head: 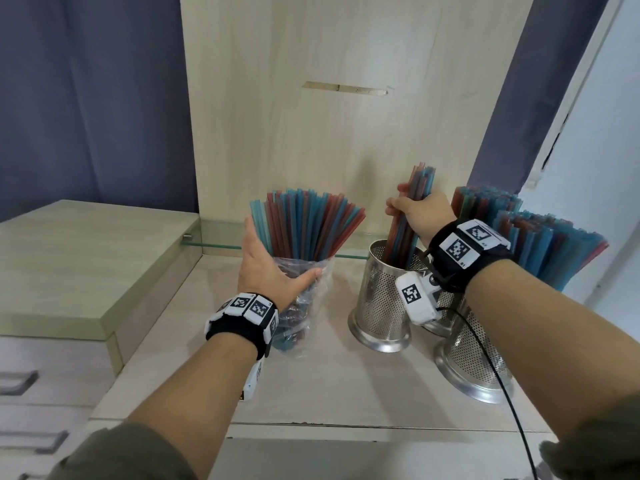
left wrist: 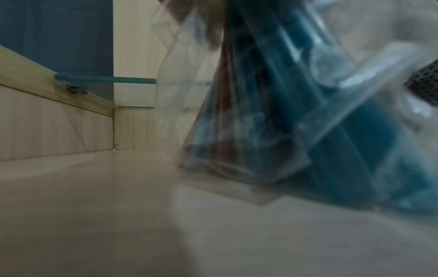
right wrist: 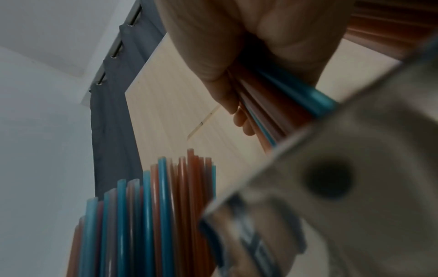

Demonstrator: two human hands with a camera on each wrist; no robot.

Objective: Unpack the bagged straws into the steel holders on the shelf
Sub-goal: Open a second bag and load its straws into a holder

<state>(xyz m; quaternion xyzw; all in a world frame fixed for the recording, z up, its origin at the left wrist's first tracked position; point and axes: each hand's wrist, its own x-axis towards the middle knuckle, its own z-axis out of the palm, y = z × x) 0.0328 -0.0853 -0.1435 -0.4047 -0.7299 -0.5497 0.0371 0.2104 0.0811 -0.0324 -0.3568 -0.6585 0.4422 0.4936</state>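
Over the holder [head: 384,292], right hand [head: 420,216] grips a straw bundle [head: 408,216], near-upright, tips already inside; left hand [head: 273,268] clasps the bag [head: 298,306].

At my twelve o'clock I see a pale wood back panel [head: 346,140] with a thin horizontal scar [head: 344,88] across its upper middle. Dark blue-grey curtains hang at ten o'clock [head: 90,98] and at two o'clock [head: 540,91], the right one beside a white wall [head: 602,161], and a glass ledge [head: 214,243] runs along the foot of the panel, pinned at its left end by a small metal clip [left wrist: 76,89]. At nine o'clock sits a light wood cabinet top [head: 79,258], and below it, at seven o'clock, I make out grey drawer fronts with dark handles [head: 19,381].
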